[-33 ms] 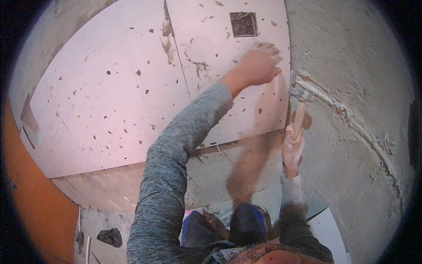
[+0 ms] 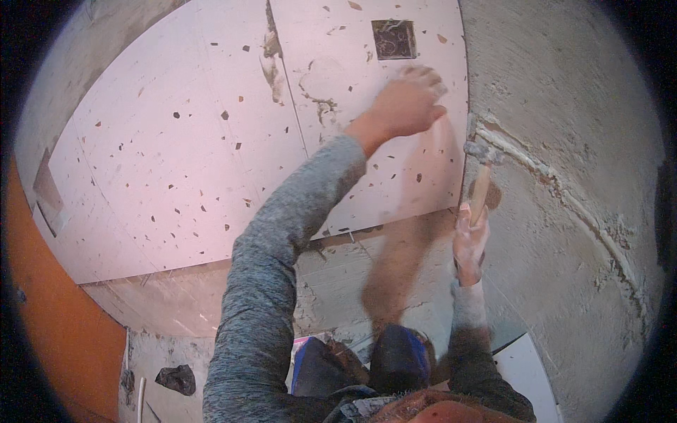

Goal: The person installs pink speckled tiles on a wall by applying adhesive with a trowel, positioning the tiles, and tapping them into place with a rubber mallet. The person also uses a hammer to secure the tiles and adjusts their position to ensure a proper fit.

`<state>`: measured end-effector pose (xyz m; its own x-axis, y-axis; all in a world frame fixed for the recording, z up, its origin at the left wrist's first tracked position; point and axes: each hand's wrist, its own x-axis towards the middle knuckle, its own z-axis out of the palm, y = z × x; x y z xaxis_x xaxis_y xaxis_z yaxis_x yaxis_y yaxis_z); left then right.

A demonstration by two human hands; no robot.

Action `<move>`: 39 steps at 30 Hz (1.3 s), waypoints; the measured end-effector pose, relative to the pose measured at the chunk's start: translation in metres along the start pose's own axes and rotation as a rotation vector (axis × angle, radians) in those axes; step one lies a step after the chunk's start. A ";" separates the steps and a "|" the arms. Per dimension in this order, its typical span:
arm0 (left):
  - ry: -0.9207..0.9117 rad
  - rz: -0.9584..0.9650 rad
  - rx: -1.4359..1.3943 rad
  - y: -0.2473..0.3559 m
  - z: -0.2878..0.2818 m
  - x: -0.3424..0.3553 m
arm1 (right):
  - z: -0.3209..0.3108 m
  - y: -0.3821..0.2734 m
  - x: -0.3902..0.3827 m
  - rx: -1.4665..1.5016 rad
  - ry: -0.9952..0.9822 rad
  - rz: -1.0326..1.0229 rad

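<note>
The right grip is wrapped around a wooden-handled hammer, its metal head above that grip. Up and left of it, the left grip has curled fingers before the speckled tile, below a square socket opening; whether it holds anything, I cannot tell.

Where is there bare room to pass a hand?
The speckled panel is free left of its vertical joint, above the grey sleeve; so is the rough wall right of the groove. Crowded: the panel's right edge, by the left hand, right hand and hammer.
</note>
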<state>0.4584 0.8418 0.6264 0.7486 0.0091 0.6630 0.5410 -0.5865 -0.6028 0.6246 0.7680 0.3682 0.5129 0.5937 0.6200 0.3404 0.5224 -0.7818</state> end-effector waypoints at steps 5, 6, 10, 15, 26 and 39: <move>0.147 -0.107 0.181 -0.041 -0.050 -0.038 | 0.005 -0.006 -0.008 0.065 0.022 -0.086; 0.177 -0.132 0.216 -0.051 -0.061 -0.042 | 0.006 -0.005 -0.008 0.076 0.004 -0.085; 0.330 -0.148 0.307 -0.078 -0.099 -0.046 | -0.004 -0.008 -0.008 0.059 -0.051 -0.002; 0.396 -0.160 0.378 -0.103 -0.139 -0.047 | 0.005 -0.013 -0.014 0.130 -0.039 -0.056; 0.322 -0.354 0.257 -0.019 -0.159 -0.175 | 0.037 -0.040 -0.070 0.175 -0.242 0.039; 0.142 -1.411 0.274 0.250 -0.219 -0.511 | 0.003 -0.012 -0.230 -0.165 -1.323 0.042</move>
<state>0.1269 0.5128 0.2342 -0.4972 0.3501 0.7939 0.8503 0.0146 0.5261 0.5001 0.6268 0.2353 -0.5885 0.7997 0.1189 0.4825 0.4655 -0.7420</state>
